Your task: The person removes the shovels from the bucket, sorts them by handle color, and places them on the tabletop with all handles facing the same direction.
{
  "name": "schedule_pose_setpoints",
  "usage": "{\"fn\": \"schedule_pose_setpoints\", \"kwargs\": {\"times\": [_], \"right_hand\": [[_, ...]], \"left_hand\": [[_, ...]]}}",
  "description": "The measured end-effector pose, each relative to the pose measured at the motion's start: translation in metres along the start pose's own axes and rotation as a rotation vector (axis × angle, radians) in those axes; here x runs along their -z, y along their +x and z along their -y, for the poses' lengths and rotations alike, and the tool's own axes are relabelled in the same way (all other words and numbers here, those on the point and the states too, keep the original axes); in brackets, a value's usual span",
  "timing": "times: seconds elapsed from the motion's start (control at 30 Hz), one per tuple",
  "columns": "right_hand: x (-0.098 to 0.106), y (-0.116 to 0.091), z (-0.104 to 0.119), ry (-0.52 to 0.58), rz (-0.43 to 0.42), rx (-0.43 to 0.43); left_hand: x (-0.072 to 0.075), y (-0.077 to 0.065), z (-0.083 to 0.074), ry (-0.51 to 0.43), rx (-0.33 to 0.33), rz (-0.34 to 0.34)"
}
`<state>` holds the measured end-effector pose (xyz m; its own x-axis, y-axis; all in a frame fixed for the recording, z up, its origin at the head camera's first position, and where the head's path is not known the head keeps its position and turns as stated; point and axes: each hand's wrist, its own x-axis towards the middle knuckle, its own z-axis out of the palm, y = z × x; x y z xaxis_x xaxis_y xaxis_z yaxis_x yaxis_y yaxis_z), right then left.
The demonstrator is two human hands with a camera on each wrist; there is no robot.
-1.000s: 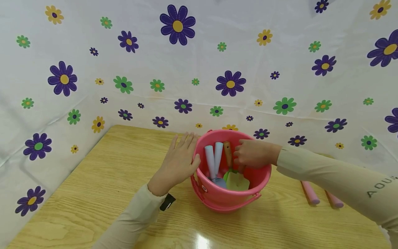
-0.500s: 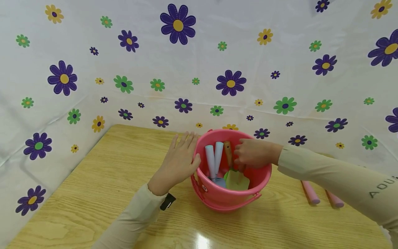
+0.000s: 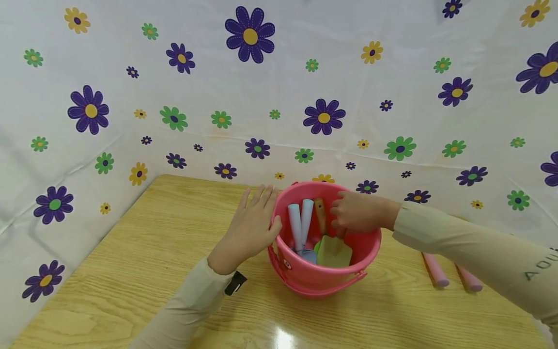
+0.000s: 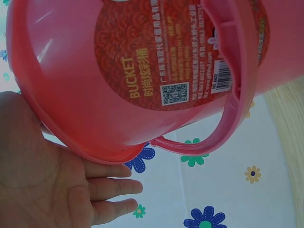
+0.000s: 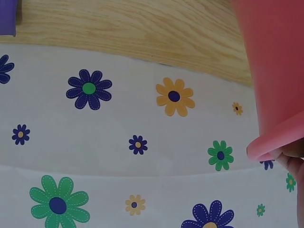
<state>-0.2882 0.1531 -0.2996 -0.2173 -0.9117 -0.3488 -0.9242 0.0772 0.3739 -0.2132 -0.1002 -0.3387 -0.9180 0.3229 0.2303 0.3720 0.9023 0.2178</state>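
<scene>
A pink bucket (image 3: 314,281) stands upright on the wooden table. My left hand (image 3: 250,228) lies against its left rim, fingers straight along the outside and thumb at the edge. Inside the bucket, my right hand (image 3: 357,212) has curled fingers at the top of a small shovel with a pale yellow blade (image 3: 334,253); its handle is hidden by the hand. To the left of that blade lean two tools with light blue handles (image 3: 295,225) and a grey-blue blade (image 3: 308,256). A brown wooden handle (image 3: 320,215) stands beside them, with a bit of green below it.
Two pink rods (image 3: 435,271) lie on the table (image 3: 174,232) right of the bucket, partly under the right sleeve. A white flowered cloth (image 3: 279,82) rises behind and at the left. In the right wrist view, a purple object (image 5: 6,18) shows at the corner.
My right hand has shifted slightly right inside the bucket, and the pale yellow blade has tilted and shifted a little with it. The left hand and bucket stay put.
</scene>
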Motion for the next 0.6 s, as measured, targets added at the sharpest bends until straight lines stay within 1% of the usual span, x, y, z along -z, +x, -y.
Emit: {"fn": "schedule_pose_setpoints", "kwargs": {"times": [0.23,0.47,0.6], "right_hand": [[0.004,-0.004,-0.003,-0.047,-0.022,-0.010],[0.006,-0.008,-0.004,-0.046,-0.036,-0.048],[0.010,-0.012,-0.005,-0.068,-0.048,-0.054]], "left_hand": [[0.001,-0.001,-0.001,0.002,0.003,0.001],[0.001,0.000,-0.001,0.005,0.004,0.004],[0.001,0.000,-0.001,0.008,0.003,0.004]]}}
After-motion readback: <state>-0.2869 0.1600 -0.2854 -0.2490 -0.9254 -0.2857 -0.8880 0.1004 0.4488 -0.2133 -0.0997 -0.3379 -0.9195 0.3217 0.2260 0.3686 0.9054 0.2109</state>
